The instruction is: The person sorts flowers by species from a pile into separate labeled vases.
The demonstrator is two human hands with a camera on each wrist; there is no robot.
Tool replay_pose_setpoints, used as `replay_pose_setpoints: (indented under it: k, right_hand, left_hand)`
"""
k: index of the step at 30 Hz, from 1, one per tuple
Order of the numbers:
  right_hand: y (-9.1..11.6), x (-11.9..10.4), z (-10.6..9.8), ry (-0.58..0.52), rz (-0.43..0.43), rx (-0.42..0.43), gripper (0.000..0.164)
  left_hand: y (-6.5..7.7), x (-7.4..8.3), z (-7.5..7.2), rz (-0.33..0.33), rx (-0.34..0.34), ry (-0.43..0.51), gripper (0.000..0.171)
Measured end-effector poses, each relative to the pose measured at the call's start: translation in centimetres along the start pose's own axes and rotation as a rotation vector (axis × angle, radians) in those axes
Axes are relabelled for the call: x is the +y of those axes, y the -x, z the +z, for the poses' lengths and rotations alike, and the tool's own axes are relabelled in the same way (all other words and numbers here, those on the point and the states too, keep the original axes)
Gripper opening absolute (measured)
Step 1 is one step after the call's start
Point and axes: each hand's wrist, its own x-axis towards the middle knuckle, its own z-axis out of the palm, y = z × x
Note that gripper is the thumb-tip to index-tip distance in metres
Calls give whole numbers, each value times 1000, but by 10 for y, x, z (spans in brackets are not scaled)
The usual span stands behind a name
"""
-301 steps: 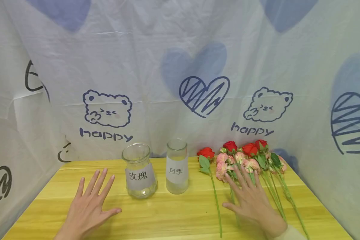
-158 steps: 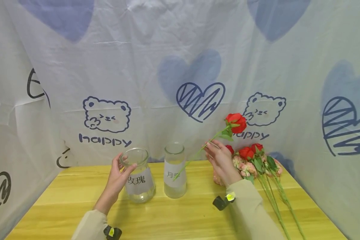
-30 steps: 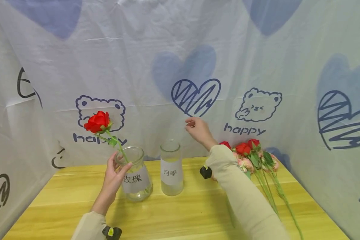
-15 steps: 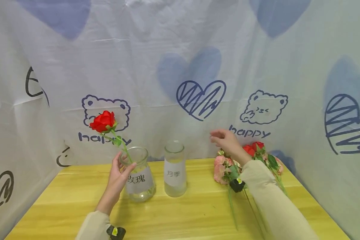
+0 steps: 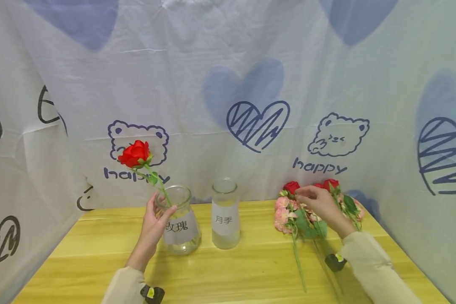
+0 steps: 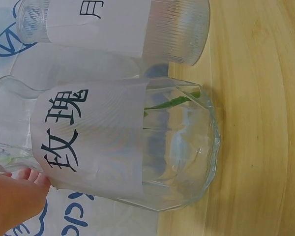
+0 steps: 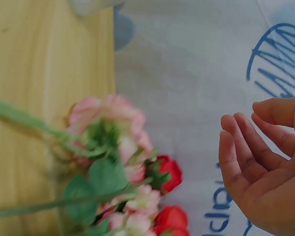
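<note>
My left hand point(image 5: 155, 223) grips the neck of a wide-mouthed glass vase point(image 5: 181, 229) with a white paper label. In that vase leans one red rose point(image 5: 136, 154), its bloom tilted left above the rim; the left wrist view shows its green stem end point(image 6: 179, 101) near the bottom. My right hand point(image 5: 324, 207) hovers over the flowers at the right, fingers loosely bent and holding nothing. Beneath and beside it lie pink blossoms point(image 5: 283, 214) and several red roses point(image 5: 291, 187), partly hidden by the hand. The right wrist view shows a gap between thumb and fingers.
A narrower glass vase point(image 5: 225, 226), also labelled, stands just right of the first one. Long green stems point(image 5: 299, 264) stretch toward the front of the wooden table point(image 5: 228, 278). A printed cloth point(image 5: 190, 84) hangs behind and along both sides.
Ten seconds ago both hands were spread flat. Since then the right hand lifted a red rose, which now stands in the left-hand vase. Over the last second the empty right hand moved rightward to the flowers.
</note>
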Motion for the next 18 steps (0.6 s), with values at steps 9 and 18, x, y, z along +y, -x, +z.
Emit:
replay_pose_setpoints:
  k: [9,18]
  right_hand:
    - [23,34,-4,-11,48,-35,39]
    - [34,61,-4,29,45,-40,32]
  left_hand:
    - [0,-1,1,6,1,1,81]
    - [0,-1,1,-3,0,-9,82]
